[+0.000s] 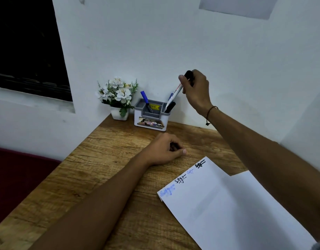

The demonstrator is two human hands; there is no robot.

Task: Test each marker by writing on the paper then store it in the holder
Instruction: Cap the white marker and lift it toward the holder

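My right hand [196, 89] grips a white marker with a black cap [176, 92] by its upper end, its lower end dipping into the right side of the grey and white holder [150, 117]. Inside the holder stand a blue-capped marker [146, 101] on the left and a black marker [170, 107] on the right, with a bit of another blue one behind it. My left hand [167, 150] rests on the wooden desk [101, 159] as a loose fist holding nothing. The white paper [227, 204] lies at the lower right, with several blue and black scribbles along its left edge.
A small white pot of white flowers [118, 98] stands just left of the holder against the wall. A dark window [27, 44] fills the upper left. A dark red seat [16, 177] sits beside the desk's left edge. A sheet [236, 6] hangs on the wall above.
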